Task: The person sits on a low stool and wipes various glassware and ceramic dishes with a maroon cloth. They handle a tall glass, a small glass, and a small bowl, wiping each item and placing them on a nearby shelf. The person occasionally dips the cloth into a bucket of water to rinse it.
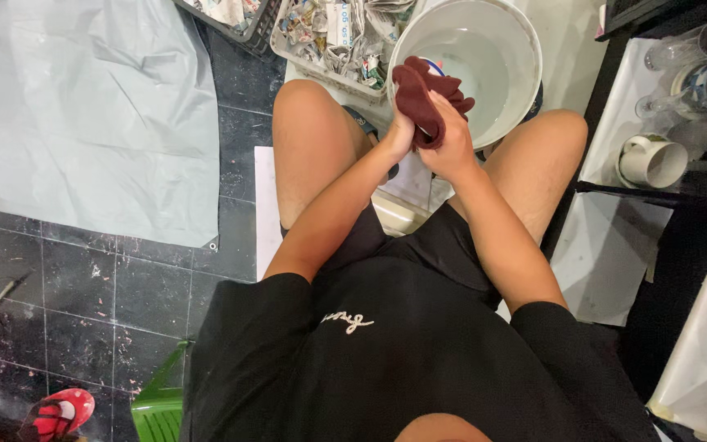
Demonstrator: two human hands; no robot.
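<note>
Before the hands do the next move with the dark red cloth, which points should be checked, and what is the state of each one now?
1. Both hands on the cloth: ok. The left hand and right hand grip the dark red cloth.
2. Cloth above the white bucket: ok, it is held over the near rim.
3. Water in the bucket: ok, a shallow layer shows.
4. Bucket stands upright between the knees: ok.
5. Cloth wet or dry: cannot tell.
6. Cups and glasses on the shelf away from the elbows: ok, they lie apart on the right side.
</note>
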